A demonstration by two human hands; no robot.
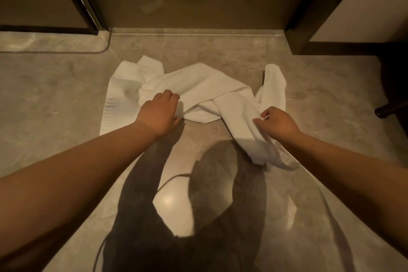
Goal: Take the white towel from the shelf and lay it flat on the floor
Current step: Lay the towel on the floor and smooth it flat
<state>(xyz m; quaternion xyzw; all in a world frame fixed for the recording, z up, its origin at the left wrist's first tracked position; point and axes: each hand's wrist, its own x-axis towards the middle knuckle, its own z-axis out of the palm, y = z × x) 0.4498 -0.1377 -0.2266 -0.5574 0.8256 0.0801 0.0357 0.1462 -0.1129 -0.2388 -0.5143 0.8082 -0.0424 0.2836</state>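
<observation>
Still bunched white towel (pixel 198 90), both hands (pixel 160 112) clamped on folds, fingertips hidden.

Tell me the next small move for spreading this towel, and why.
Probably draw the right hand outward and toward you, pulling its pinched fold open while the left hand pins the towel. The left part lies flat on the floor; the middle and right are bunched and twisted.

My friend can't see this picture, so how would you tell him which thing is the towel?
Start at the shiny grey stone floor in front of the dark-framed doorway. In its middle lies the white towel, with the left hand and right hand gripping its near edge. It is the only white, soft thing there, flat at its left end but bunched and twisted elsewhere.
</observation>
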